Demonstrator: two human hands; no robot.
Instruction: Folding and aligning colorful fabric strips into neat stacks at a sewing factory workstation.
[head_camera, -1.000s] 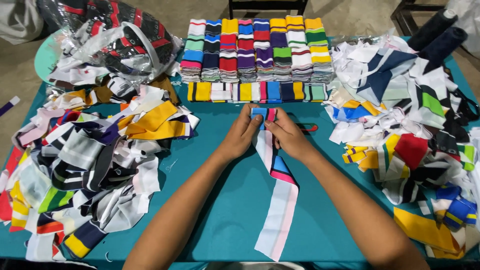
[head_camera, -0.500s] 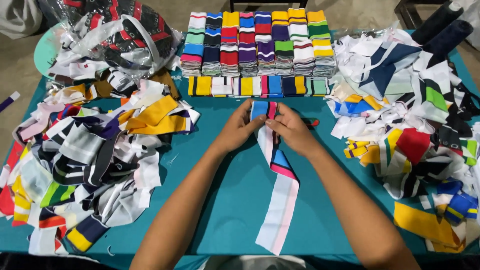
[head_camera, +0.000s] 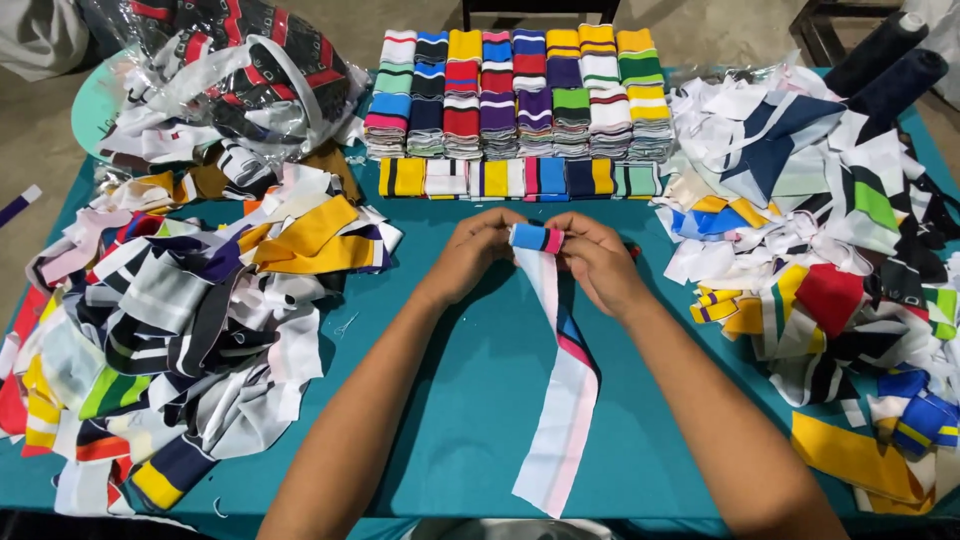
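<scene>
Both hands meet at the middle of the teal-covered counter (head_camera: 470, 400), each grip closed on the far end of a long white knit fabric strip with pink and blue stripes (head_camera: 565, 400). The left hand (head_camera: 478, 250) and right hand (head_camera: 598, 258) pinch a small rolled-up section, blue and pink, between fingertips, while the rest of the strip trails toward the near edge, lying flat.

The roll looks loose enough that it could spring open if either pinch slackens (knit of this sort tends to uncurl). The trailing tail reaches close to the near edge and could slide off if dragged.

Open room is narrow: a heap of mixed striped fabric scraps (head_camera: 180, 320) crowds the left side, another heap of white, navy and coloured scraps (head_camera: 830, 250) the right. Just beyond the hands lie a row of folded striped pieces (head_camera: 500, 178) and neat stacks of folded striped bands (head_camera: 515, 95)
</scene>
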